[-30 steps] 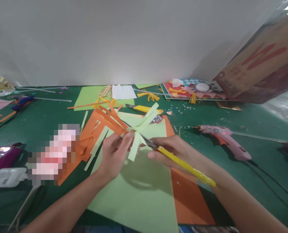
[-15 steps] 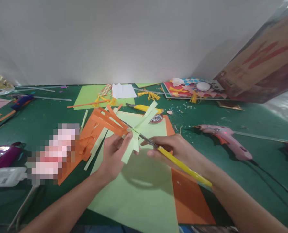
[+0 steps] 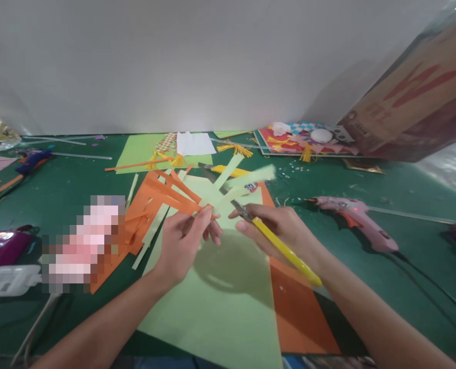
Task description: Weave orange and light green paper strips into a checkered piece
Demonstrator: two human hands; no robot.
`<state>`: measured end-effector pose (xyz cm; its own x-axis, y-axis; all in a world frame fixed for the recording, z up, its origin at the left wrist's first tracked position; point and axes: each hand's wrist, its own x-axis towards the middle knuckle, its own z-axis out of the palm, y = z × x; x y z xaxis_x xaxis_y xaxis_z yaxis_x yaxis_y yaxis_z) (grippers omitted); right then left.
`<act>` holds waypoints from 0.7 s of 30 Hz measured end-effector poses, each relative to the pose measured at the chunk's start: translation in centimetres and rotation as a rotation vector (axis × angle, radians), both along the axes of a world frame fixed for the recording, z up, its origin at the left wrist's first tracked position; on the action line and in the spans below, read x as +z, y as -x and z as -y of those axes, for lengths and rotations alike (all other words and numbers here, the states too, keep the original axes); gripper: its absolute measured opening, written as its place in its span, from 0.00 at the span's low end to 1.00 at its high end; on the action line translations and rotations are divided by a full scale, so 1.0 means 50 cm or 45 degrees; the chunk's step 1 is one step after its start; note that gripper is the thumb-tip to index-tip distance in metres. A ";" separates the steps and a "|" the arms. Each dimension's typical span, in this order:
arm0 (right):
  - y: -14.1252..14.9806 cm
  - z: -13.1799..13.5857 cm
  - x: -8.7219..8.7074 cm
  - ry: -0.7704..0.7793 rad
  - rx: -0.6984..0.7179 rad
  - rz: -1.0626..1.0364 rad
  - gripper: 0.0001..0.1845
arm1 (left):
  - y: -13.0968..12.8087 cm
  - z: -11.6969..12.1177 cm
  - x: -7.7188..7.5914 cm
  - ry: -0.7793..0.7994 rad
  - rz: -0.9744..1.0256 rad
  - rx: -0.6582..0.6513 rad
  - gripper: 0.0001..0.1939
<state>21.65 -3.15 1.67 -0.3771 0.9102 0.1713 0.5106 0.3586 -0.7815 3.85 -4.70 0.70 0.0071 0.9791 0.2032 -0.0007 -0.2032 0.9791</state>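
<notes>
My left hand (image 3: 185, 241) is closed, its thumb and forefinger pinching a small bundle of woven paper strips. Light green strips (image 3: 247, 178) fan out from it to the upper right; orange strips (image 3: 174, 193) reach out to the left. My right hand (image 3: 282, 225) is closed around a utility knife (image 3: 287, 251) with a yellow handle. Its long blade points up and left, partly behind the green strips and blurred. Beneath both hands lies a light green paper sheet (image 3: 228, 307), on top of an orange sheet (image 3: 305, 318).
Right of my hands lies a pink glue gun (image 3: 362, 220), a glue stick in its back. Behind are a yellow cutter (image 3: 231, 170), yellow tassels (image 3: 235, 149) and a tray of craft pieces (image 3: 266, 146). Cut orange paper (image 3: 136, 220) and a blurred-out object (image 3: 85, 241) lie left.
The knife has drawn back slightly toward me and left. One green strip that hung down over my left fingers now points to the upper right. My left hand stays nearly in place.
</notes>
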 end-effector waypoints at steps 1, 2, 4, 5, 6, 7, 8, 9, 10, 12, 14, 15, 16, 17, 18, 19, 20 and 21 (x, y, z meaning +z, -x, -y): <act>-0.001 -0.001 -0.001 0.034 -0.029 -0.048 0.24 | -0.001 0.000 0.001 0.013 0.016 -0.007 0.20; -0.003 -0.002 -0.002 0.082 -0.050 -0.097 0.25 | -0.001 0.000 0.002 0.029 0.027 -0.012 0.19; -0.008 -0.004 -0.004 0.190 -0.067 -0.216 0.26 | 0.000 -0.001 0.002 0.060 0.038 -0.010 0.18; -0.010 -0.006 -0.004 0.258 -0.068 -0.288 0.27 | 0.002 -0.001 0.001 0.073 0.033 -0.010 0.18; -0.012 -0.007 -0.004 0.326 -0.063 -0.369 0.27 | 0.003 -0.002 0.001 0.085 0.018 -0.013 0.18; -0.013 -0.009 -0.004 0.387 -0.051 -0.458 0.27 | 0.005 -0.003 0.000 0.093 -0.002 -0.018 0.18; -0.014 -0.011 -0.004 0.443 -0.034 -0.552 0.28 | 0.006 -0.004 0.000 0.099 -0.019 -0.019 0.18; -0.014 -0.014 -0.004 0.495 -0.019 -0.639 0.28 | 0.007 -0.006 0.000 0.108 -0.034 -0.029 0.18; -0.013 -0.016 -0.003 0.537 -0.017 -0.720 0.29 | 0.007 -0.007 0.001 0.123 -0.044 -0.043 0.18; -0.012 -0.021 -0.001 0.582 -0.052 -0.860 0.29 | 0.004 -0.010 0.002 0.176 -0.054 -0.076 0.19; -0.009 -0.023 0.002 0.608 -0.100 -0.953 0.26 | 0.000 -0.011 0.005 0.244 -0.060 -0.108 0.19; -0.008 -0.022 0.003 0.619 -0.102 -0.973 0.24 | -0.003 -0.011 0.006 0.272 -0.063 -0.123 0.18; -0.007 -0.021 0.004 0.638 -0.071 -0.973 0.21 | -0.005 -0.011 0.008 0.290 -0.066 -0.140 0.17; -0.005 -0.019 0.005 0.667 -0.012 -0.956 0.17 | -0.007 -0.010 0.010 0.297 -0.071 -0.166 0.16; -0.004 -0.018 0.006 0.704 0.053 -0.934 0.14 | -0.008 -0.010 0.011 0.297 -0.079 -0.193 0.16; -0.002 -0.016 0.007 0.741 0.105 -0.917 0.12 | -0.009 -0.009 0.012 0.295 -0.092 -0.217 0.15; -0.001 -0.015 0.009 0.771 0.121 -0.909 0.11 | -0.009 -0.009 0.013 0.293 -0.106 -0.228 0.15; 0.001 -0.014 0.010 0.790 0.098 -0.915 0.11 | -0.009 -0.009 0.014 0.294 -0.115 -0.221 0.14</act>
<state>21.63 -2.43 2.19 -0.4323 0.8938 -0.1197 -0.1738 -0.2128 -0.9615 4.29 -4.25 1.38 0.1866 0.9819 -0.0339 0.0729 0.0205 0.9971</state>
